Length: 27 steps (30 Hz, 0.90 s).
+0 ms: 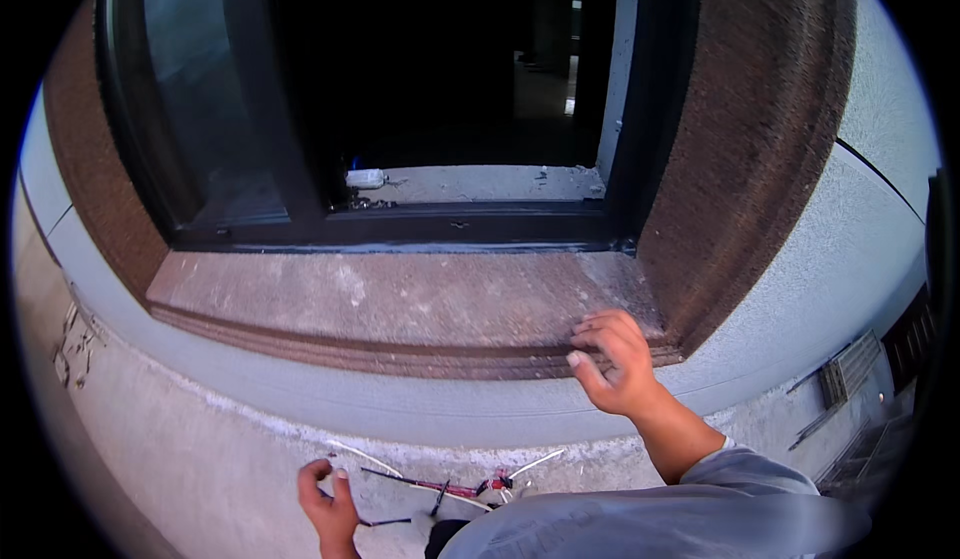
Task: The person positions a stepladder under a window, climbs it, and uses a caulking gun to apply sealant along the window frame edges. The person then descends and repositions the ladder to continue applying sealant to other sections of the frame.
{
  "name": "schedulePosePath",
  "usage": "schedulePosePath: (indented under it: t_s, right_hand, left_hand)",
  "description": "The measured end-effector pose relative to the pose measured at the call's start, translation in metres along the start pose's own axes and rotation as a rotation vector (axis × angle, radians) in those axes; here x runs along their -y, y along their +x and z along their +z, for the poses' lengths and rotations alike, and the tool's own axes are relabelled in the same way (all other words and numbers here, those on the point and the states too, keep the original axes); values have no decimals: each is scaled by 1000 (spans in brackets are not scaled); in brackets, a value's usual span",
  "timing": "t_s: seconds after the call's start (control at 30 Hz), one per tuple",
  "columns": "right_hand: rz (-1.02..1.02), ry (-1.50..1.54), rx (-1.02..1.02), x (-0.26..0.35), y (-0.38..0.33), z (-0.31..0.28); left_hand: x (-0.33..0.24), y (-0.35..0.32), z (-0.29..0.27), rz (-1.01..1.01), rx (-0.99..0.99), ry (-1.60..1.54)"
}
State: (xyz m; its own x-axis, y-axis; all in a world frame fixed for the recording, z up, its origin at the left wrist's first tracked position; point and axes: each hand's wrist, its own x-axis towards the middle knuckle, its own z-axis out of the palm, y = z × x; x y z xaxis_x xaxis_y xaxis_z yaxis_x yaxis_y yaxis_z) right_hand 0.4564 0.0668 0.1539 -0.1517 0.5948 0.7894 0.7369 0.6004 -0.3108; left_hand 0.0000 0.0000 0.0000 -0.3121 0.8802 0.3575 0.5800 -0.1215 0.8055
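My right hand (615, 364) is over the front right corner of the brownish-red window sill (400, 299). Its fingers are loosely bent, with the thumb apart and nothing between them; whether the fingertips touch the stone I cannot tell. Lower down on the left, my left hand (328, 504) hangs above the concrete ground, its fingers curled and a gap showing between finger and thumb. Close beside it is a thin dark strip (390, 522); I see no grip on it. Red, black and white wires or cables (450, 489) lie in a loose tangle on the ground between my hands.
Above the sill, a dark-framed window (470, 227) stands partly open onto a dark interior. On its inner ledge lies a small white cylindrical thing (366, 179). Stone trim (750, 129) borders the right side. Slatted items (850, 369) rest by the wall at right; scraps (75, 349) lie far left.
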Motion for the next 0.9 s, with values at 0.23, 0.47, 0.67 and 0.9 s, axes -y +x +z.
schedulePosePath:
  t_s: [0.23,0.47,0.67,0.9]
  right_hand:
    - [208,-291,-152,1,18,55]
    - [335,-534,-279,2,30,78]
    - [226,-692,-338,-14,17,94]
    - [140,-654,-382,-27,10,99]
  left_hand:
    - [7,193,-14,459,-257,-65]
    - [8,306,9,725,-225,39]
    - [27,317,44,741,-238,248]
    - [39,316,47,807,-305,180]
